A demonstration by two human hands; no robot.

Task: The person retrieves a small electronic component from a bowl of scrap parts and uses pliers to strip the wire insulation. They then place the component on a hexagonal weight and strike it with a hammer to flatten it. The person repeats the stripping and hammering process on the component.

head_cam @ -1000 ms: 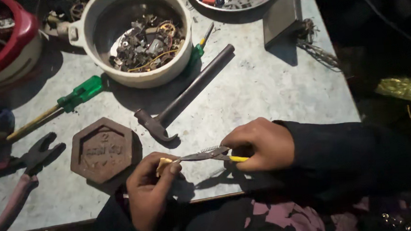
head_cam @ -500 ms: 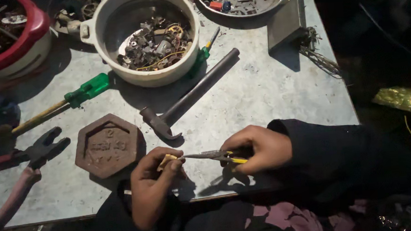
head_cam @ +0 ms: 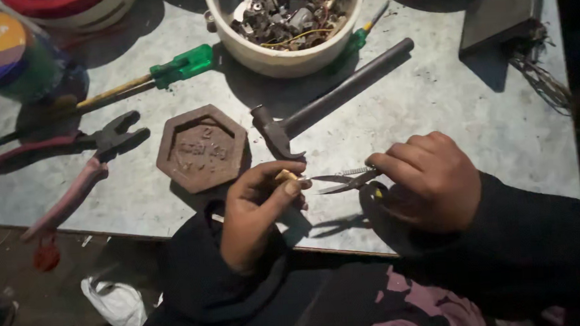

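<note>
Now small yellowish part (head_cam: 285, 177) pinched in left hand (head_cam: 256, 209) grip, right hand (head_cam: 432, 181) clasping needle-nose pliers (head_cam: 341, 178).

Head view, close, steeply downward

Bare tabletop (head_cam: 447, 106) right of centre; hammer (head_cam: 327, 107), hexagonal weight (head_cam: 200, 148), pliers (head_cam: 76, 169) and bowl (head_cam: 283, 56) crowd centre-left.
</note>
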